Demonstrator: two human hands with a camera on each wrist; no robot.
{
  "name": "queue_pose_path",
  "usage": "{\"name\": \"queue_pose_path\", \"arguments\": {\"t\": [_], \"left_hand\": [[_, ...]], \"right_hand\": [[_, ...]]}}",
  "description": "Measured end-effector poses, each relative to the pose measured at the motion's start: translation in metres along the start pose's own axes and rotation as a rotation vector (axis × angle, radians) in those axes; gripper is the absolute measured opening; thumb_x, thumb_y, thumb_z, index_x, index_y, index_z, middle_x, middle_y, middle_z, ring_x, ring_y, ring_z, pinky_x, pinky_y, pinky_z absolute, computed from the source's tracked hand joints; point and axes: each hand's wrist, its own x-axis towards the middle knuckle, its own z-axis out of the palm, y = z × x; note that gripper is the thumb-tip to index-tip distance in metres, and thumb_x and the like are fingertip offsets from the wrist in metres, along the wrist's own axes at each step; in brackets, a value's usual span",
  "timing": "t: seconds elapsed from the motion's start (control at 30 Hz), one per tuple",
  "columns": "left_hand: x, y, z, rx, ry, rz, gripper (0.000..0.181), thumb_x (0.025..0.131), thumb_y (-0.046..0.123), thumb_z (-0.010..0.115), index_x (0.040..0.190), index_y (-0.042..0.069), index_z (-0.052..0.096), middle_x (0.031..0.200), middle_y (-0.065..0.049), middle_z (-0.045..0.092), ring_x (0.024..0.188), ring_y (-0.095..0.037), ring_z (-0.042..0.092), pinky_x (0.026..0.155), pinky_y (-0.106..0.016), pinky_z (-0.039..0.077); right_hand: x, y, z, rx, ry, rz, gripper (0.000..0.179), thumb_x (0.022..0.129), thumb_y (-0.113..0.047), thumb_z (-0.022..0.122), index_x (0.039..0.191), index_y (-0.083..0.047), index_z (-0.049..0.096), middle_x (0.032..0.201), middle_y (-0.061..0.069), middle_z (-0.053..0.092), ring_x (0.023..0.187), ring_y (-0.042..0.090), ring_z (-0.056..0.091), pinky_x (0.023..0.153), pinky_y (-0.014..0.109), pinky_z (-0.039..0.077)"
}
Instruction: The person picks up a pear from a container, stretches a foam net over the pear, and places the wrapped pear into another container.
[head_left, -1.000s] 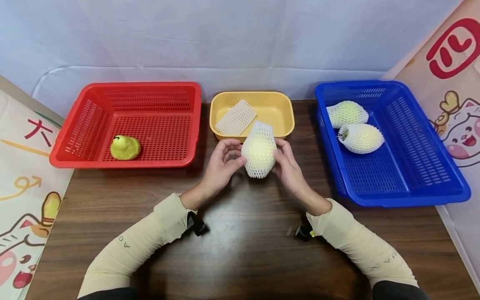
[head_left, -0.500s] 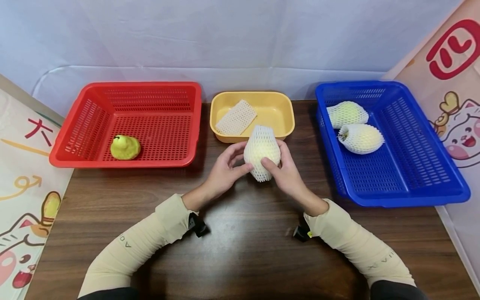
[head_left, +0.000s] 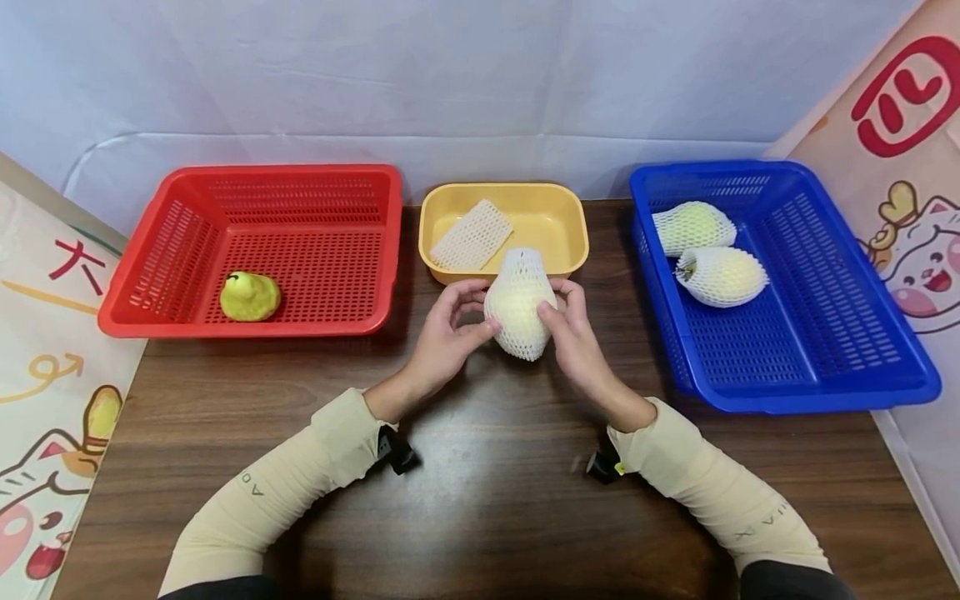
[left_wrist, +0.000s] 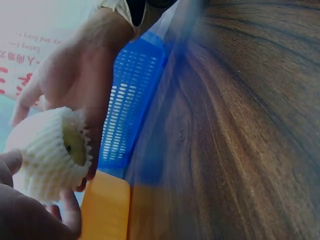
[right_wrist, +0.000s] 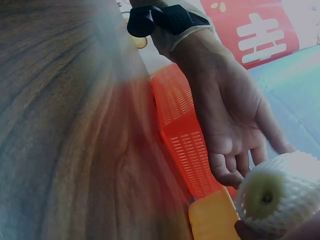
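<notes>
Held, one item: a pale yellow fruit in a white foam-mesh sleeve (head_left: 519, 308), raised off the dark brown wood-grain table (head_left: 483, 500), its narrow mesh neck pointing away from you. Your left hand (head_left: 442, 337) grips its left side, thumb tip on the mesh, fingers reaching behind; your right hand (head_left: 579, 340) grips its right side, thumb laid over the near face. Your wrist views show the fruit's bare end (right_wrist: 258, 193), with a dark spot, in the open mesh.

Just beyond the grip: a yellow oblong tub (head_left: 551, 237), with a flat, off-white foam-mesh sleeve (head_left: 472, 236) lying in its left part.

Well left of the grip: a red slatted plastic basket (head_left: 322, 287), containing a yellow-green pear with a dark stem (head_left: 251, 298).

Well right of the grip: a blue slatted plastic basket (head_left: 765, 354), containing two fruits in white foam mesh (head_left: 722, 277), close together near its left wall
</notes>
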Motion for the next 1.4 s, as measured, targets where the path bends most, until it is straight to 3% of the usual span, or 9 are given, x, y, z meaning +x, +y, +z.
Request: {"name": "queue_pose_path", "arguments": {"t": [0.1,0.17,0.23,0.4,0.57,0.73,1.0,1.17,1.4], "left_hand": [[0.001,0.000,0.001,0.013,-0.016,-0.006,0.058,0.090,-0.011,0.068,0.142,-0.010,0.044,0.140,-0.021,0.050,0.121,-0.028,0.054,0.098,-0.037,0.052],[0.001,-0.002,0.001,0.024,-0.033,-0.002,0.057,0.091,-0.011,0.068,0.143,-0.010,0.044,0.144,-0.022,0.049,0.124,-0.032,0.054,0.105,-0.043,0.048],[0.001,-0.003,0.002,0.021,-0.043,0.008,0.056,0.091,-0.011,0.067,0.142,-0.011,0.045,0.146,-0.023,0.048,0.125,-0.035,0.054,0.110,-0.048,0.044],[-0.001,-0.003,0.000,0.003,-0.027,0.036,0.052,0.092,-0.011,0.066,0.141,-0.013,0.046,0.145,-0.025,0.049,0.126,-0.035,0.053,0.109,-0.048,0.043],[-0.002,-0.003,-0.003,0.014,-0.014,0.065,0.048,0.094,-0.010,0.063,0.140,-0.012,0.049,0.144,-0.024,0.051,0.128,-0.029,0.053,0.105,-0.037,0.047],[-0.004,0.000,-0.004,-0.019,-0.039,0.046,0.052,0.091,-0.015,0.064,0.140,-0.012,0.045,0.145,-0.024,0.048,0.127,-0.026,0.051,0.095,-0.030,0.054],[-0.004,0.006,-0.005,0.047,-0.128,-0.019,0.059,0.092,-0.014,0.065,0.145,-0.013,0.041,0.147,-0.028,0.046,0.129,-0.033,0.052,0.101,-0.039,0.053],[-0.004,0.010,-0.008,0.108,-0.199,0.071,0.065,0.086,-0.017,0.071,0.144,-0.012,0.044,0.147,-0.025,0.049,0.133,-0.030,0.049,0.105,-0.039,0.051],[-0.007,0.010,-0.010,0.212,-0.242,0.257,0.075,0.078,-0.013,0.080,0.144,-0.008,0.046,0.147,-0.021,0.047,0.138,-0.027,0.045,0.111,-0.038,0.045]], "right_hand": [[-0.002,0.003,0.000,0.007,-0.042,-0.004,0.074,0.096,-0.039,0.071,0.138,0.002,0.026,0.138,0.028,0.044,0.114,0.010,0.053,0.093,0.020,0.048],[-0.002,0.004,-0.001,0.000,-0.066,-0.003,0.087,0.089,-0.043,0.079,0.140,0.001,0.024,0.142,0.024,0.041,0.115,0.013,0.053,0.093,0.021,0.050],[-0.001,0.004,-0.001,-0.025,-0.076,-0.001,0.081,0.091,-0.031,0.078,0.142,0.002,0.024,0.142,0.023,0.042,0.116,0.016,0.052,0.093,0.022,0.050],[-0.001,0.001,-0.004,-0.160,-0.076,-0.002,0.061,0.094,0.005,0.059,0.149,0.005,0.032,0.142,0.022,0.046,0.120,0.016,0.049,0.096,0.021,0.046],[-0.001,-0.004,-0.008,-0.213,-0.091,0.041,0.063,0.094,0.005,0.062,0.152,0.002,0.037,0.144,0.018,0.046,0.121,0.016,0.048,0.095,0.020,0.047],[-0.001,-0.008,-0.012,-0.205,-0.138,0.055,0.068,0.091,0.010,0.065,0.151,0.002,0.036,0.144,0.020,0.048,0.120,0.017,0.053,0.091,0.020,0.052],[-0.003,-0.016,-0.016,-0.233,-0.194,0.049,0.076,0.087,0.012,0.070,0.153,0.002,0.034,0.144,0.022,0.048,0.119,0.017,0.055,0.089,0.021,0.054],[-0.005,-0.019,-0.022,-0.320,-0.253,-0.029,0.083,0.082,0.011,0.076,0.153,0.000,0.035,0.144,0.017,0.048,0.120,0.018,0.053,0.094,0.020,0.051],[-0.006,-0.019,-0.027,-0.449,-0.338,-0.236,0.092,0.077,0.009,0.082,0.154,-0.006,0.035,0.151,0.012,0.043,0.129,0.019,0.046,0.102,0.021,0.044]]}}
